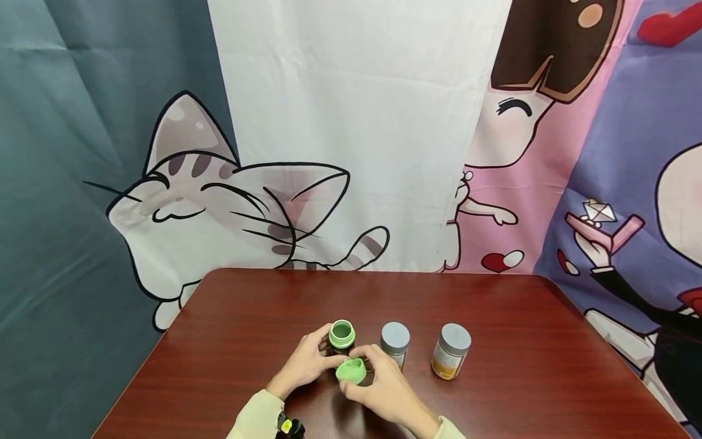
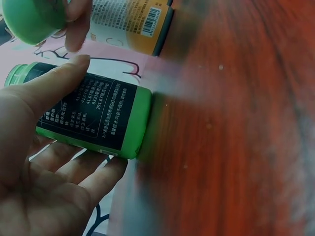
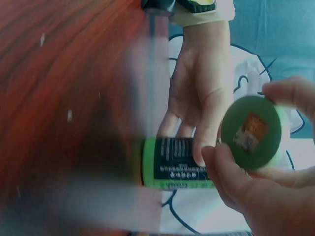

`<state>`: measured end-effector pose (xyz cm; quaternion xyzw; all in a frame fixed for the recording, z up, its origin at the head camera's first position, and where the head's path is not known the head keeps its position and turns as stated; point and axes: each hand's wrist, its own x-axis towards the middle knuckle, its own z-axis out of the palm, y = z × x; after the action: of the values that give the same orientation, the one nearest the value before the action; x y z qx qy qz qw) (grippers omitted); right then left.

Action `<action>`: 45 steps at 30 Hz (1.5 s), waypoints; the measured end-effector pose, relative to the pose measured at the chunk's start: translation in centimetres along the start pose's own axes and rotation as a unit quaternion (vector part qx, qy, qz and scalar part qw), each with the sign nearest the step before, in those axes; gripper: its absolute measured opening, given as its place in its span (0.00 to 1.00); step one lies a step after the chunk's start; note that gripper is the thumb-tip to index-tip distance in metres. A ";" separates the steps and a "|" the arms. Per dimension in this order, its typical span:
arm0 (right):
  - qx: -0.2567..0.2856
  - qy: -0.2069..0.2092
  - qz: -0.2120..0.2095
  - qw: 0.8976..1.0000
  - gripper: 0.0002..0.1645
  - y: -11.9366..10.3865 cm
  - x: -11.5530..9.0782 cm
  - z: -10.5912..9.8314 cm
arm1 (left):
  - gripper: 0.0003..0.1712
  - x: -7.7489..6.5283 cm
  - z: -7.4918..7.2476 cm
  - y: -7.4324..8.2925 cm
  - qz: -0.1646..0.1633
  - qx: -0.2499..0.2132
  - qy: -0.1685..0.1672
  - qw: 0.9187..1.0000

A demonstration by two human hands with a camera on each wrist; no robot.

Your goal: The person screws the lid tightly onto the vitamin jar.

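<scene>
A green bottle with a dark printed label stands uncapped on the table, its mouth facing up in the head view. My left hand holds it, thumb across the label and fingers around the far side. Between the thumb and fingers of my right hand is the bottle's green cap, held in front of the bottle and tilted so its hollow inside shows in the head view. A small orange and white patch marks the outer top of the cap in the right wrist view.
Just right of my hands stands a grey-lidded jar, partly hidden by my right hand. Farther right is another grey-lidded jar with a yellow and white label. They stand on a reddish-brown wooden table, with a printed cloth hanging behind.
</scene>
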<state>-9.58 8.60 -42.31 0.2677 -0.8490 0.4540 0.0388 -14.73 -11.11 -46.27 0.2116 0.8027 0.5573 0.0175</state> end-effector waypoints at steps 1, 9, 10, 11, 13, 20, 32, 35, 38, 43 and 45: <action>0.003 0.003 0.005 1.000 0.24 -0.1 0.0 0.1 | 0.31 0.0 0.0 0.0 0.001 0.002 0.000 1.000; 0.033 0.031 0.006 0.999 0.28 -1.1 0.8 0.9 | 0.28 0.2 0.2 -0.2 0.027 -0.005 0.004 1.000; 0.040 0.033 0.005 0.999 0.29 -1.3 1.0 0.9 | 0.28 0.2 0.2 -0.1 0.024 -0.007 0.003 1.000; 0.047 0.036 0.006 0.998 0.29 -1.4 1.2 0.9 | 0.27 0.1 0.1 -0.1 0.022 -0.006 0.002 1.000; 0.038 0.044 0.005 0.998 0.29 -1.7 1.4 0.8 | 0.26 0.1 0.0 0.0 0.020 0.000 0.002 1.000; 0.057 0.069 0.034 0.995 0.37 -3.1 2.3 0.0 | 0.28 0.0 -0.3 0.2 0.037 0.010 0.006 0.999; 0.328 0.046 0.063 0.941 0.25 -4.0 3.5 -0.9 | 0.33 0.0 -0.4 0.3 -0.021 0.024 -0.001 1.000; 0.327 0.030 0.068 0.942 0.22 -3.8 3.6 -0.8 | 0.32 0.0 -0.5 0.4 -0.024 0.022 -0.004 0.999; 0.314 0.015 0.076 0.946 0.23 -4.1 3.6 -1.0 | 0.31 0.0 -0.5 0.5 -0.023 0.023 -0.004 0.999; 0.187 0.042 0.058 0.980 0.27 -4.1 3.8 -1.0 | 0.30 -0.4 -0.6 2.1 -0.018 -0.004 -0.019 1.000; 0.102 0.073 0.036 0.991 0.29 -3.7 4.0 -0.7 | 0.29 -0.5 -0.7 3.0 -0.011 -0.009 -0.027 1.000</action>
<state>-11.27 5.83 -37.90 0.2057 -0.8023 0.5575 0.0570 -13.50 -11.09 -43.38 0.2180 0.7988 0.5587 0.0472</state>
